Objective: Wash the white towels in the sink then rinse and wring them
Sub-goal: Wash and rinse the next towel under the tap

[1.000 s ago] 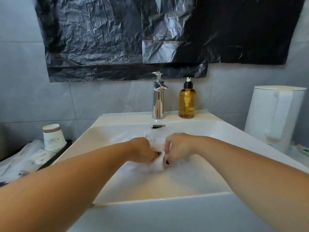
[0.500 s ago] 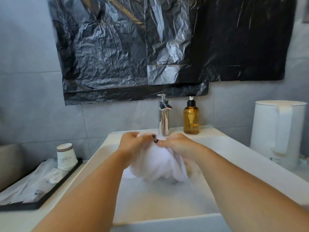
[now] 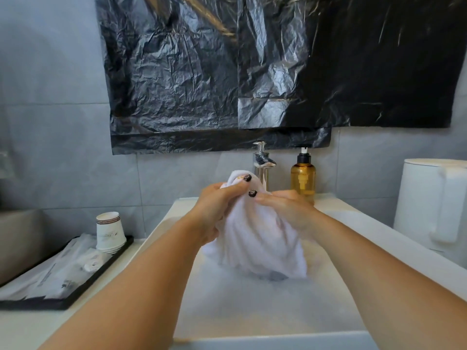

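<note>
We stand in a bathroom: grey wall tiles, a white sink [image 3: 414, 251] with chrome faucet [image 3: 262, 168], a soap bottle [image 3: 302, 178], stacked paper cups [image 3: 110, 232].

Your left hand [image 3: 214, 210] and right hand [image 3: 285, 210] cover the sides of the bunched white towel [image 3: 255, 238], so you cannot see how your fingers lie behind it, and its motion-blurred lower end hides part of the sink basin [image 3: 252, 306]. The towel's top also covers the base of the faucet [image 3: 262, 165]. The white kettle [image 3: 434, 203] is cut off at the right edge, and print on the paper cups [image 3: 110, 231] is too small to read.
</note>
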### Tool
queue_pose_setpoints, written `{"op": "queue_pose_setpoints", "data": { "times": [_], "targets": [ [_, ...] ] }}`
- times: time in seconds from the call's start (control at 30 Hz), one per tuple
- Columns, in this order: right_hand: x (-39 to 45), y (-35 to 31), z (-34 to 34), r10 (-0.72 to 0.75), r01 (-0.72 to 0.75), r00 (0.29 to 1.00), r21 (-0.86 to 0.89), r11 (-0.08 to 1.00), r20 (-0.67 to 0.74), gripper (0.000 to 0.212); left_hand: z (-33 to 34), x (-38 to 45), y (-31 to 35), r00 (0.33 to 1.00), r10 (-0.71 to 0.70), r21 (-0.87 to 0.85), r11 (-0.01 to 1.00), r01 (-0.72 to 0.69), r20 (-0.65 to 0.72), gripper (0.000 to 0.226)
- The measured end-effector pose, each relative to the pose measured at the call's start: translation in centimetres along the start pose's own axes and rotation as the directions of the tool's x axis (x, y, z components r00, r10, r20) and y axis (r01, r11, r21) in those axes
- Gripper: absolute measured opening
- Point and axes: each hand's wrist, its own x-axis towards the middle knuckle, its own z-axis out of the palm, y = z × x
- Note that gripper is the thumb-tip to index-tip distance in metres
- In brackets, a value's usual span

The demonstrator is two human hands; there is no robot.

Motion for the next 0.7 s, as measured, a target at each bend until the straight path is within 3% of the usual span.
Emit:
{"op": "queue_pose_setpoints", "data": {
  "times": [0.03,0.1,0.13,0.2,0.27,0.3,0.37,0.4,0.43,0.47,0.5,0.57,0.6,0.63,0.7],
  "targets": [
    [0.0,0.2,0.1,0.039,-0.042,0.998,0.046,0.998,0.048,0.048,0.5,-0.2,0.1,1.0,0.004,0.018,1.0,-0.004,0.007,0.062],
    [-0.1,0.0,0.2,0.001,-0.007,0.999,0.122,0.992,0.043,0.026,1.1,-0.3,0.0,0.999,0.036,0.04,0.999,-0.035,-0.025,0.075],
    [-0.1,-0.3,0.1,-0.061,0.061,0.998,0.177,0.982,-0.006,0.014,1.1,-0.3,-0.1,0.999,0.046,0.062,0.997,-0.045,-0.019,0.084],
    [0.1,-1.2,-0.3,-0.181,0.224,0.97,0.319,0.921,-0.16,0.014,1.0,-0.4,-0.4,0.998,0.038,0.166,0.985,-0.044,0.041,0.087],
    [0.0,-2.0,-1.1,-0.232,0.381,0.9,0.407,0.83,-0.369,0.012,1.1,-1.0,-0.9,0.987,-0.059,0.455,0.89,-0.016,0.149,0.077],
    [-0.2,-2.4,-1.5,-0.234,0.443,0.848,0.393,0.806,-0.476,0.008,1.5,-1.1,-1.3,0.977,-0.119,0.618,0.786,-0.018,0.179,0.07],
    [-0.5,-2.4,-2.6,-0.282,0.498,0.699,0.165,0.851,-0.657,0.018,2.0,-1.0,-1.5,0.982,-0.117,0.775,0.63,-0.044,0.151,0.045],
    [-0.3,-2.2,-3.2,-0.322,0.454,0.641,0.006,0.891,-0.697,0.027,1.9,-0.9,-1.3,0.987,-0.093,0.781,0.622,-0.046,0.132,0.029],
    [-0.2,-2.0,-3.6,-0.339,0.345,0.626,-0.14,0.928,-0.703,0.034,1.5,-0.9,-1.0,0.991,-0.071,0.769,0.638,-0.041,0.113,0.018],
    [0.0,-1.8,-4.1,-0.304,0.172,0.666,-0.256,0.951,-0.682,0.037,1.0,-0.9,-0.8,0.995,-0.041,0.746,0.665,-0.042,0.092,0.016],
    [0.0,-1.5,-4.5,-0.202,-0.027,0.75,-0.335,0.942,-0.629,0.038,0.3,-0.8,-0.7,0.997,-0.007,0.706,0.706,-0.046,0.072,0.016],
    [-0.6,-1.0,-4.5,0.146,-0.363,0.892,-0.483,0.797,-0.429,0.032,-0.5,-0.8,-0.2,0.995,0.093,0.595,0.799,-0.086,0.019,0.011],
    [-0.9,-0.5,-4.2,0.297,-0.429,0.902,-0.56,0.709,-0.314,0.032,-0.4,-0.9,0.2,0.989,0.147,0.523,0.844,-0.116,-0.019,0.009],
    [-0.9,-0.1,-3.6,0.353,-0.413,0.908,-0.62,0.668,-0.225,0.036,-0.2,-1.0,0.6,0.978,0.201,0.462,0.874,-0.151,-0.061,0.011],
    [-0.5,0.2,-2.2,0.17,-0.192,0.981,-0.616,0.764,-0.095,0.04,0.9,-1.2,1.6,0.95,0.296,0.403,0.885,-0.231,-0.104,0.017]
  ]
}}
